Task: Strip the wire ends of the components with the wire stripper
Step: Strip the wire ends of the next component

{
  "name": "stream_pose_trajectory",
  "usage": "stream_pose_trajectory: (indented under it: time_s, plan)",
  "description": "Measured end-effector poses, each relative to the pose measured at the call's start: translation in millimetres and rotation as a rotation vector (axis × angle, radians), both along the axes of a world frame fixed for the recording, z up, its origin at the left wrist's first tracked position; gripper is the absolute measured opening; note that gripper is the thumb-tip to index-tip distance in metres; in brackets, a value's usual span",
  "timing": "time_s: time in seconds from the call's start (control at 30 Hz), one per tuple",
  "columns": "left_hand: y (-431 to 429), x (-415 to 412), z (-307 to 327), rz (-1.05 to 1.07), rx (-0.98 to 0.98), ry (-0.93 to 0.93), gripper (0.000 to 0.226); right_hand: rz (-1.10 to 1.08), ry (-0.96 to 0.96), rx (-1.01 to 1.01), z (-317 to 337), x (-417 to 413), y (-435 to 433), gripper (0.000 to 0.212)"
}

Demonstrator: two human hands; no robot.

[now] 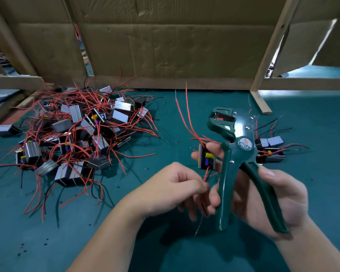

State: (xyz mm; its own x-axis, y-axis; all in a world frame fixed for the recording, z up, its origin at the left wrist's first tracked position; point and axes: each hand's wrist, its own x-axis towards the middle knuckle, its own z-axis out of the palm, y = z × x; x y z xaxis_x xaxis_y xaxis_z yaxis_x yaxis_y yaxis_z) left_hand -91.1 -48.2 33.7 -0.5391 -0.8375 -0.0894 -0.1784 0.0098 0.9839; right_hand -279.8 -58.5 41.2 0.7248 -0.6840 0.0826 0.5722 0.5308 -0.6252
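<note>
My right hand (273, 195) grips the handles of the green wire stripper (236, 154), which stands upright with its jaws pointing up and away. The fingertips of that hand also hold a small component (205, 159) beside the stripper, its long red wires (182, 112) rising upward. My left hand (177, 185) pinches a short red wire (205, 175) hanging below that component, just left of the stripper's handle. No wire sits in the jaws.
A large pile of components with tangled red and black wires (77, 134) lies on the green mat at left. A few components (271, 150) lie right of the stripper. Cardboard walls (175, 46) and a wooden frame post (261, 103) close the back.
</note>
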Motion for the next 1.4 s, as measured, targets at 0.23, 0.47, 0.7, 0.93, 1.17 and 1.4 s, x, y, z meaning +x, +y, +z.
stream_pose_trajectory:
  time_s: [0.23, 0.47, 0.7, 0.93, 1.17, 1.4]
  plan:
    - [-16.3, 7.0, -3.8, 0.529, 0.011, 0.145, 0.037, 0.049, 0.058, -0.020, -6.0, -1.3, -3.6, 0.079]
    - [-15.1, 3.8, -5.4, 0.707, -0.146, 0.288, 0.025, -0.015, 0.109, -0.081, -9.0, 9.4, 2.5, 0.083]
    - [-9.9, 12.5, -4.9, 0.445, -0.487, -0.048, 0.039, -0.134, 0.104, -0.026, -9.9, 7.2, 1.6, 0.082]
    - [-8.5, 2.7, -3.1, 0.586, -0.741, 0.012, 0.014, 0.016, 0.124, -0.059, -11.8, 11.2, 5.5, 0.058]
    - [-8.8, -5.0, -0.2, 0.625, -0.297, 0.529, 0.007, 0.120, 0.062, -0.068, -6.0, 6.7, 1.9, 0.077]
    - [-17.1, 12.1, 4.8, 0.758, 0.024, 0.622, 0.028, 0.150, -0.055, -0.048, -1.2, -12.2, -6.2, 0.081]
